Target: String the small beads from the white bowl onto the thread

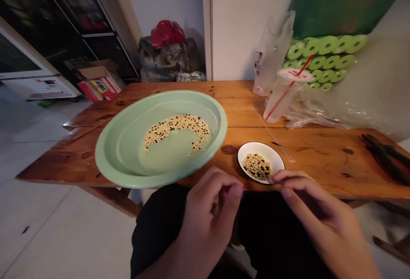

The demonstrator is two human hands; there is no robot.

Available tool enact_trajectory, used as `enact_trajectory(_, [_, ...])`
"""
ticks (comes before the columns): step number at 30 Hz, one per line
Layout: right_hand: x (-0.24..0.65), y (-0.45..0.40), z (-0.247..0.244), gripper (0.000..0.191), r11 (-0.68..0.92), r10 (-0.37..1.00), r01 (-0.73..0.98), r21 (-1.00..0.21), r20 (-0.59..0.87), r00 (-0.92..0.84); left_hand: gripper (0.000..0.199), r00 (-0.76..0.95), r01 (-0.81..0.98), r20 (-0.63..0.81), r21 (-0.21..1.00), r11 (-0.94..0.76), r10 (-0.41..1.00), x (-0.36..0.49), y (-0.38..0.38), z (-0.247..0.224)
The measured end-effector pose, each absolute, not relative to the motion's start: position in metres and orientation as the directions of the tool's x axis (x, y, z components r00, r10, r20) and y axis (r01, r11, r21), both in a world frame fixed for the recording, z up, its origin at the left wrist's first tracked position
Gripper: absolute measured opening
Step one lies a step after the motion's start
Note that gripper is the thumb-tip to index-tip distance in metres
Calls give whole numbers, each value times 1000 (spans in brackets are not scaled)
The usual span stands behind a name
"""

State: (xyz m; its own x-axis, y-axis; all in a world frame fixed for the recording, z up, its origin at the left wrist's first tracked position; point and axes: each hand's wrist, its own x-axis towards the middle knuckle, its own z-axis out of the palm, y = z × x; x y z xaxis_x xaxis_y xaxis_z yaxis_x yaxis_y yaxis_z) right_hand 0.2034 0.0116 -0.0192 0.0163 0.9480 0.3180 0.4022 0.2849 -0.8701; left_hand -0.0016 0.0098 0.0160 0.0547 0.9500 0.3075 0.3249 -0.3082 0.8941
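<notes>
While the left hand curls its fingers around something too small to tell and the right hand holds its fingers open just beside the dish, beans lie in it and the basin on the counter.

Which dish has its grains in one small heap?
The small white dish, by the right hand; the large pale green basin spreads its grains in a curved band.

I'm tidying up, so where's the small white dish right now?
In the head view, the small white dish sits at the front edge of the wooden table, right of the green basin, with the right hand at its rim.
</notes>
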Motion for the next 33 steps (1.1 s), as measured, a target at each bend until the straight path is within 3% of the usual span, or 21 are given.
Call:
enact_trajectory(2, [208,13,-19,8,287,939,436,-853,340,47,19,23,380,346,865,-328,938,-27,14,38])
enact_trajectory(5, [209,19,-17,9,327,918,476,-817,394,47,22,40,604,357,735,-307,933,-71,54,67])
enact_trajectory(7, [208,23,-15,7,374,898,491,-787,439,19,22,132,723,245,639,-263,960,-96,100,68])
enact_trajectory(8, [207,25,-14,6,398,887,496,-771,461,4,22,272,755,123,588,-291,954,-106,125,61])
enact_trajectory(11, [205,27,-14,7,442,866,515,-734,499,-30,8,459,763,-87,549,-342,884,-125,185,24])
enact_trajectory(16, [205,27,-16,7,419,879,539,-731,474,-41,20,587,749,-206,506,-428,783,-127,211,-26])
enact_trajectory(25, [195,23,-4,11,441,875,467,-766,483,-35,23,534,776,-229,515,-364,814,-117,217,-39])
enact_trajectory(29, [197,24,-10,12,347,911,406,-845,406,66,17,415,751,-107,601,-274,904,-109,198,3])
enact_trajectory(33, [192,26,-4,14,255,951,222,-941,285,119,17,241,635,69,743,-211,968,-84,131,60])
